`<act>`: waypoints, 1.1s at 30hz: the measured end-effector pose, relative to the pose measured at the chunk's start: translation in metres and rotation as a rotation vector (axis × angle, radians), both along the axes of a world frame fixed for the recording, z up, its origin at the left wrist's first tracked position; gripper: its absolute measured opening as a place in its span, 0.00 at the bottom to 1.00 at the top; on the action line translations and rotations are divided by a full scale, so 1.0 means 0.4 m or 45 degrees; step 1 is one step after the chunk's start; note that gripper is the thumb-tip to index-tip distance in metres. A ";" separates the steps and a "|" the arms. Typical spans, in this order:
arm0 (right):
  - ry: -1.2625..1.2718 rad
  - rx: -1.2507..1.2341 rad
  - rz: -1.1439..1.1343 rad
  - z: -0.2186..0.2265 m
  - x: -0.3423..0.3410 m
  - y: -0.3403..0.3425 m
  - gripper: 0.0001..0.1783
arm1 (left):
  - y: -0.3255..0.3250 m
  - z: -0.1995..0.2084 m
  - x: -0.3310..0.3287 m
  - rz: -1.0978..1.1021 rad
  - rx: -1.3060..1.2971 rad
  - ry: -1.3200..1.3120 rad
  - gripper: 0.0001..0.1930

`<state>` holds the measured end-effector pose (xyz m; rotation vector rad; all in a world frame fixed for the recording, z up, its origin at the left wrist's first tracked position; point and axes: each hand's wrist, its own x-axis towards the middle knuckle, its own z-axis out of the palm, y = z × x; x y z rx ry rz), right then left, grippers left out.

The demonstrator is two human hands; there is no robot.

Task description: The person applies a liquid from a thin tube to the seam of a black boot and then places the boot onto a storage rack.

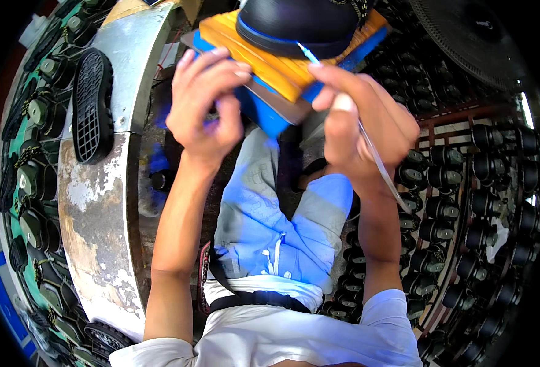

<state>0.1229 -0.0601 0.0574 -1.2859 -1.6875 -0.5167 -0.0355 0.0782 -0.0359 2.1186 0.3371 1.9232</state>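
A black shoe (294, 27) with dark laces rests at the top, on an orange ridged pad (258, 55). Blue and brown layers (270, 113) lie beneath the pad. My right hand (368, 116) pinches a thin pen-like stick (310, 55), whose pale blue-white tip meets the shoe's lower side. Its long translucent rear part comes out below the fist. Beside the pad's left edge, my left hand (206, 98) has its fingers bent and apart, with nothing visible in them. Whether its fingertips touch the pad I cannot tell.
A black outsole (92, 104) lies on the worn metal bench (99, 208) at left. Beyond it, several shoes (37, 177) line a green conveyor. Racks of dark shoes (447, 226) fill the right side, below a large fan (472, 37). Another outsole (108, 336) sits at lower left.
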 end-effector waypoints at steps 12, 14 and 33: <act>-0.141 0.094 -0.111 -0.098 0.181 0.157 0.14 | 0.135 0.100 0.034 0.525 -0.032 0.525 0.47; -0.128 0.061 -0.155 -0.093 0.203 0.141 0.14 | 0.141 0.105 0.050 0.414 -0.252 0.428 0.48; -0.431 -0.109 -0.314 -0.019 0.237 -0.072 0.18 | 0.330 0.073 0.166 -0.015 -0.188 0.360 0.41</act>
